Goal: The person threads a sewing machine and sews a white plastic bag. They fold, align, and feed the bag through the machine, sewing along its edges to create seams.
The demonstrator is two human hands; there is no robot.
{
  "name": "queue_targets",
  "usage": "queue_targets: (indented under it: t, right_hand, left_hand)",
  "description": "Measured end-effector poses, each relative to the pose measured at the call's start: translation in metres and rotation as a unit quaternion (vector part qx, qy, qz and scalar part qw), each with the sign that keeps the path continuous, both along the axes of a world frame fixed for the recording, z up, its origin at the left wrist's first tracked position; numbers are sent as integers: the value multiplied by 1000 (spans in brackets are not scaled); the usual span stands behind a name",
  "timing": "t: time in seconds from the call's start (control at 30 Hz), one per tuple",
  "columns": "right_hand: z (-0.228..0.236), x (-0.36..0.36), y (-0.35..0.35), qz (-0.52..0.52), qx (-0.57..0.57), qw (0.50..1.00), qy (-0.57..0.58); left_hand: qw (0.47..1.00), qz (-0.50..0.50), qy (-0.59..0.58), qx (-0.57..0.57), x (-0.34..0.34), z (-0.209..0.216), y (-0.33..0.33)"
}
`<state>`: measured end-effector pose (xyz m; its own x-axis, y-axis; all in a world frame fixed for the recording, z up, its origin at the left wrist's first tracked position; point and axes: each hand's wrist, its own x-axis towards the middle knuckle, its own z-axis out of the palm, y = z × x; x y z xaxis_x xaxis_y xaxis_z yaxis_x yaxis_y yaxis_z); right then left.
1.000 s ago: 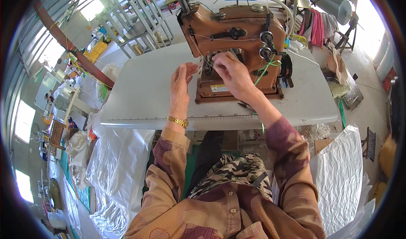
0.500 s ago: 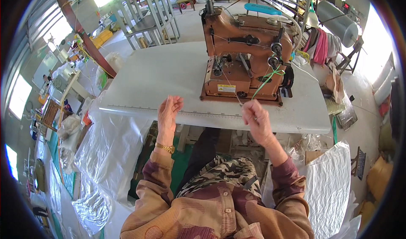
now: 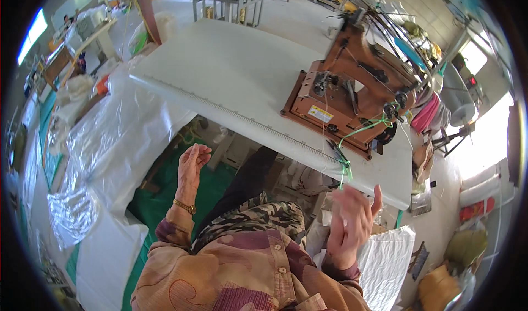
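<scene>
Two hands hang empty below our white worktable [image 3: 231, 74]: our left hand [image 3: 192, 162] with fingers loosely curled, our right hand [image 3: 352, 223] open, fingers spread, near the green thread [image 3: 345, 165] trailing from the brown sewing machine [image 3: 352, 91]. Clear plastic sheeting [image 3: 115, 146] lies left, a white sack [image 3: 388, 267] right.

A long white work table [image 3: 220, 74] fills the middle. Left of the table and below its near edge, clear crinkled plastic sheeting [image 3: 104, 151] spreads over a green floor mat [image 3: 165, 201]. Beyond the table's far edge stands a grey metal frame [image 3: 228, 0]. Right of the table hangs pink cloth [image 3: 426, 113].
</scene>
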<state>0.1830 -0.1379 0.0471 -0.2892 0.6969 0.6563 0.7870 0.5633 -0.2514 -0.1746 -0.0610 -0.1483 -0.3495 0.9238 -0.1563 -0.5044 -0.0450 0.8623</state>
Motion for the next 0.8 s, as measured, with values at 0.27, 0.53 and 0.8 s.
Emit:
queue_targets:
  t: [0.27, 0.53, 0.8]
  right_hand:
    - [-45, -111, 98, 180, -114, 970, -113]
    - [-107, -153, 224, 167, -119, 972, -115]
    - [-116, -161, 224, 114, -110, 977, -140]
  left_hand:
    - [997, 28, 44, -52, -47, -64, -48]
    - [864, 134, 456, -165, -195, -125, -22]
    - [581, 142, 778, -191, -264, -164, 39]
